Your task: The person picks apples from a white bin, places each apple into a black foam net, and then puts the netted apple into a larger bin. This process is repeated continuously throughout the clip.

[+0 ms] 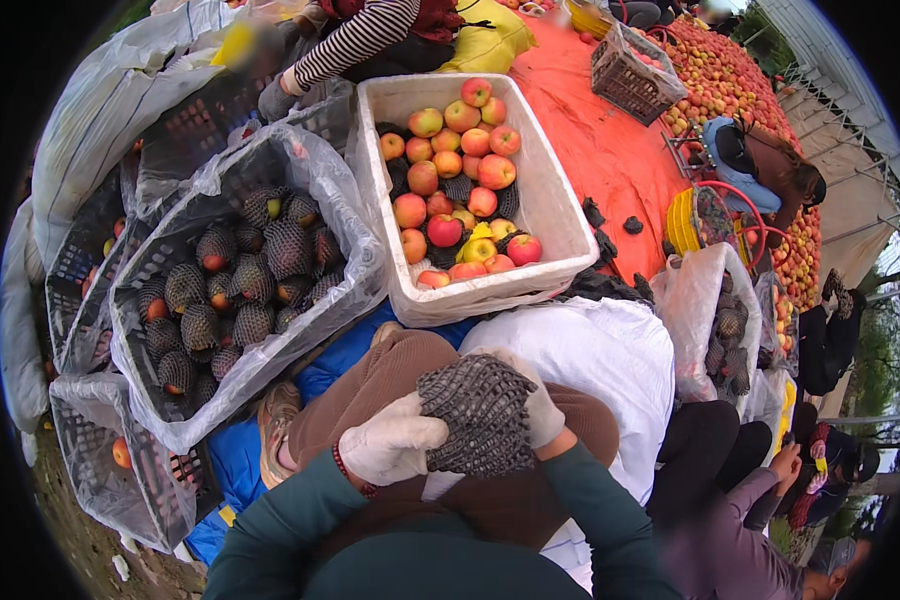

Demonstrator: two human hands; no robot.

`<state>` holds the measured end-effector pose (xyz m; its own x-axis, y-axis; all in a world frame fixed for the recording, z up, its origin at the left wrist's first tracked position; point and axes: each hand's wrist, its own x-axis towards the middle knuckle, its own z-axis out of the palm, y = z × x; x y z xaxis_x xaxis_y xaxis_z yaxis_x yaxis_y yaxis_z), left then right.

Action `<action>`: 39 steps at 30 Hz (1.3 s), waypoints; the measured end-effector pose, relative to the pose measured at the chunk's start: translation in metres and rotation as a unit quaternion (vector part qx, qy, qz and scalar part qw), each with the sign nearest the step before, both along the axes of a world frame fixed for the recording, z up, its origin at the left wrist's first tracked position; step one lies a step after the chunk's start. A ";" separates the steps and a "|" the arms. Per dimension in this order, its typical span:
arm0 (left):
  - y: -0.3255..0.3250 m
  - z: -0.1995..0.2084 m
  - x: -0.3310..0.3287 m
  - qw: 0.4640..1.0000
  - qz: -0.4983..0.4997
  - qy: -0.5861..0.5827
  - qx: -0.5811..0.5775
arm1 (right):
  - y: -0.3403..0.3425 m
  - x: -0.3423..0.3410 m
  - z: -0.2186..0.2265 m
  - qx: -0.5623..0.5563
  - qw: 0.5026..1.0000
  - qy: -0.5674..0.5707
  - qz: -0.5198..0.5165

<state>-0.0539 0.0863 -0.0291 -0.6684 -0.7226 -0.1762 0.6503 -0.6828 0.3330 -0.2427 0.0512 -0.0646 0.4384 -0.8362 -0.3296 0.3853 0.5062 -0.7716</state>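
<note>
Black net sleeve (477, 415) held over the lap (355, 400), beyond the white crate's (545, 190) near edge.
Left hand (392, 441) and right hand (530, 395), both gloved, grip its sides; whether an apple is inside, I cannot tell. Many sleeved apples (255, 275) already lie in the lined crate (360, 265); many bare apples (444, 230) remain.

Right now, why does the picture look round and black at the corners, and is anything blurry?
In the head view, the fisheye lens blacks out the corners and bends the roof; light there is soft, without hard shadows; also in the head view, the dark mesh netting at the left hand looks fairly sharp, but a smudge blurs part of the purple-clothed person.
</note>
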 end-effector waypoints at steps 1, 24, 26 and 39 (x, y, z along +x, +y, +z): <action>-0.012 -0.009 0.012 1.000 0.028 0.001 -0.014 | -0.039 -0.011 -0.001 0.010 0.993 0.114 -0.004; -0.180 -0.117 0.013 0.422 0.167 -0.649 -0.611 | -0.407 -0.004 -0.182 -0.160 0.697 0.699 0.014; -0.177 -0.120 0.013 0.406 0.151 -0.650 -0.625 | -0.399 -0.001 -0.186 -0.155 0.769 0.615 -0.077; -0.152 -0.078 0.019 0.490 0.176 -0.645 -0.559 | -0.204 0.029 -0.008 -0.049 0.955 -0.215 -0.198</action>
